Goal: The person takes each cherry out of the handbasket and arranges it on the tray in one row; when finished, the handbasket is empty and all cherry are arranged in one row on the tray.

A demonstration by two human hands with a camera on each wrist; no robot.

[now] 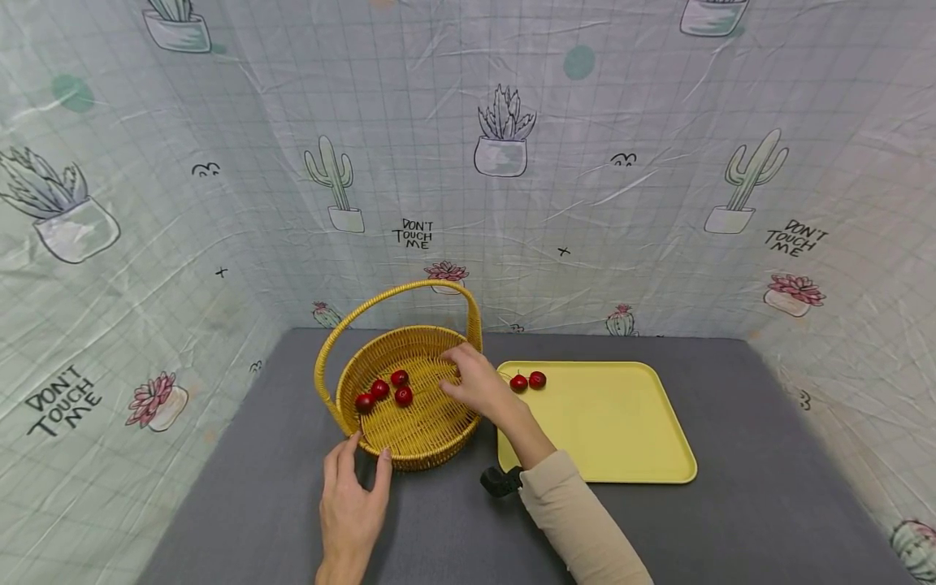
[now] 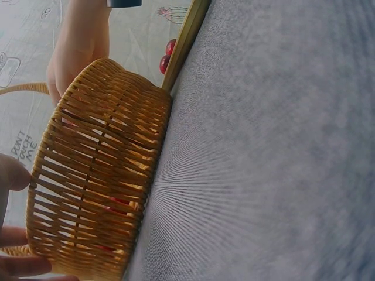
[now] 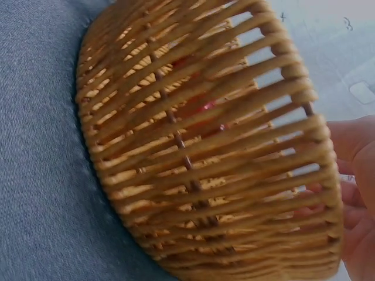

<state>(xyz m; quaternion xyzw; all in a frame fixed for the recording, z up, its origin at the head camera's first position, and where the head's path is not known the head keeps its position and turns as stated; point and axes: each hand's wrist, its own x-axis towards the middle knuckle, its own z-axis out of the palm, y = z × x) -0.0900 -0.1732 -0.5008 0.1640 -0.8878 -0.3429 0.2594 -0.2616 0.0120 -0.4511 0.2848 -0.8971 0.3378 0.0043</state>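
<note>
We see even, diffuse light in the head view, soft shadow beside the basket (image 1: pixel 427 422) and small glints on the cherries (image 1: pixel 404 396). The left wrist view's tabletop (image 2: pixel 281 146) blurs toward the right edge; the right wrist view shows us washed-out cloth (image 3: pixel 334 52).

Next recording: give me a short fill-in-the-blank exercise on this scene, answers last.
____ glossy red cherries are visible inside the round yellow wicker basket.
____ more are visible on the flat rectangular yellow tray.
One hand, reaching over the basket, is the person's ____ hand.
The other hand, at the basket's near rim, is the ____.
Missing words: four; two; right; left.
</note>
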